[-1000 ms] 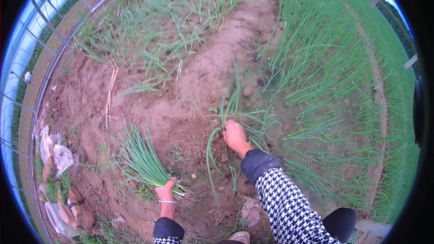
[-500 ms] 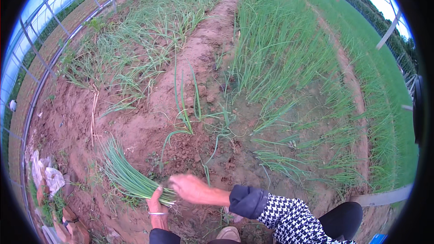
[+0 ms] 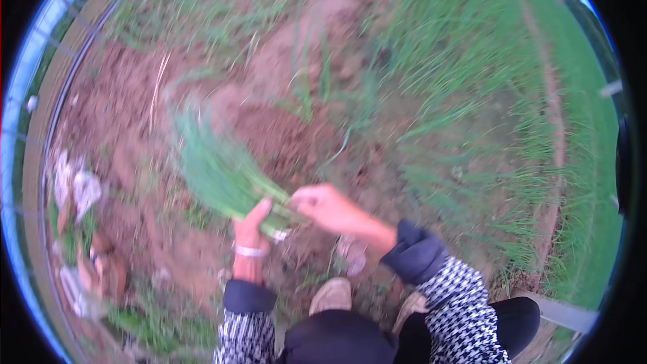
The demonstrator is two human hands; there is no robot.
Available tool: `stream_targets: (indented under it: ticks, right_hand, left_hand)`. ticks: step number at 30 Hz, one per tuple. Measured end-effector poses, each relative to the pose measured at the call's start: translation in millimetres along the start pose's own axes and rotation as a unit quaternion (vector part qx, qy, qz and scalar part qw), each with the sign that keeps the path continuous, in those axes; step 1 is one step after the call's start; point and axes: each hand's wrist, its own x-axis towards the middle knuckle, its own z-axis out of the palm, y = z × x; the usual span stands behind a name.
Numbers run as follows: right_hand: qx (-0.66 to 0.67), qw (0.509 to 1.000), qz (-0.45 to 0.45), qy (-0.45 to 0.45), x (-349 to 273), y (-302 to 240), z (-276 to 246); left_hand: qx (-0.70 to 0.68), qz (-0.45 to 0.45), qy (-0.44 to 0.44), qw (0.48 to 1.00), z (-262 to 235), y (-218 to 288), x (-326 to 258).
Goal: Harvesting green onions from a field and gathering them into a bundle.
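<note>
A thick bunch of green onions [image 3: 219,165] fans out to the upper left, its leaf tips smeared by motion. My left hand [image 3: 251,224], with a pale bracelet at the wrist, is closed around the bunch near its white root ends. Just right of it, my right hand [image 3: 330,207] has its fingers pinched on a few stalks at the bunch's lower right side. Blur hides exactly how many stalks it grips. Beyond the bunch, a few green onion plants [image 3: 303,94] stand in the loose soil.
Rows of green onions [image 3: 458,61] grow to the right, with a soil ridge [image 3: 337,0] at the top. White plastic scraps [image 3: 77,185] and brown broken pieces [image 3: 101,269] lie at left. My shoes [image 3: 331,295] are below my hands. A grey rail [image 3: 563,311] lies at lower right.
The view has tilted down, showing more of my legs and shoes. My right hand, earlier blurred above the root ends, now pinches stalks at the bunch. My left hand still holds the bunch.
</note>
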Motion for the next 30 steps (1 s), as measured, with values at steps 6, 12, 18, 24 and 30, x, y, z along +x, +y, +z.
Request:
stream_targets:
  ticks: [6,12,18,24,30]
  right_hand:
    - [0.206,0.972,0.102,-0.038,-6.0,-20.7,-3.2]
    - [0.047,0.997,0.052,-0.034,-8.2,-6.6,-3.8]
    - [-0.094,0.995,-0.009,-0.018,-11.2,-8.9,6.3]
    - [-0.161,0.987,0.006,-0.028,-15.6,-24.2,14.4]
    - [-0.188,0.981,0.007,-0.038,-11.8,-16.2,18.9]
  left_hand:
    - [0.014,0.006,0.012,1.0,-10.4,2.8,-6.0]
    - [-0.005,0.016,0.027,1.0,-6.6,0.9,-10.9]
    - [0.012,-0.006,0.007,1.0,-12.5,-2.8,-10.7]
    - [0.038,0.034,0.004,0.999,-16.5,-3.3,-9.2]
    - [0.041,0.038,0.025,0.998,-16.7,-1.7,-15.7]
